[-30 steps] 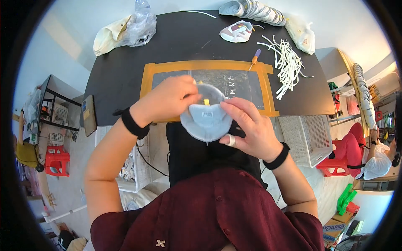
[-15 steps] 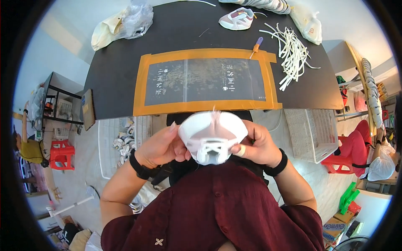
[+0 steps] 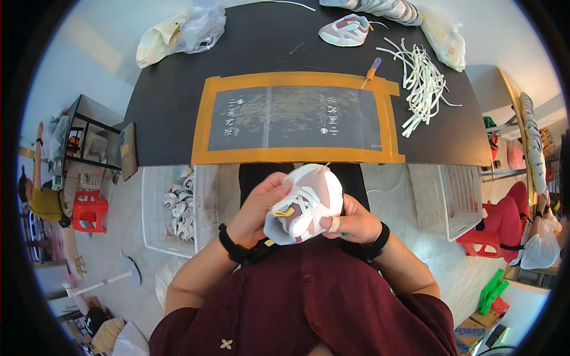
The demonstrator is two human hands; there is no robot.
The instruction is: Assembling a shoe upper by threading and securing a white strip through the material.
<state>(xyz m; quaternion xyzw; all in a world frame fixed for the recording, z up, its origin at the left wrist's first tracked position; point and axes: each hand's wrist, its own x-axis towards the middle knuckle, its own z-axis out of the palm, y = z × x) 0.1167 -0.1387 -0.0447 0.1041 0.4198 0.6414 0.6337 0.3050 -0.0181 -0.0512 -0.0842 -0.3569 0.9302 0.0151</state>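
A white and pale pink sneaker upper (image 3: 320, 202) is held in front of my chest, just below the table's near edge. White lace crosses its front, and a yellow tab shows at the tongue. The ankle opening tilts toward me and to the left. My left hand (image 3: 255, 207) grips the upper's left side, its fingers partly hidden behind it. On the other side my right hand (image 3: 356, 222) is closed on it, the thumb, with a light band round it, pressing the surface.
On the dark table (image 3: 166, 118) lie a taped mat (image 3: 297, 118), an awl-like tool (image 3: 371, 70), a bundle of white laces (image 3: 424, 89) and another sneaker upper (image 3: 345, 31). Left below stands a crate (image 3: 155, 225) of shoe parts; right, another white crate (image 3: 439, 196). Other people sit on both sides.
The sneaker upper has turned: its ankle opening now points lower left, showing the lacing and yellow tab. My left hand has shifted to the right. The view has moved slightly.
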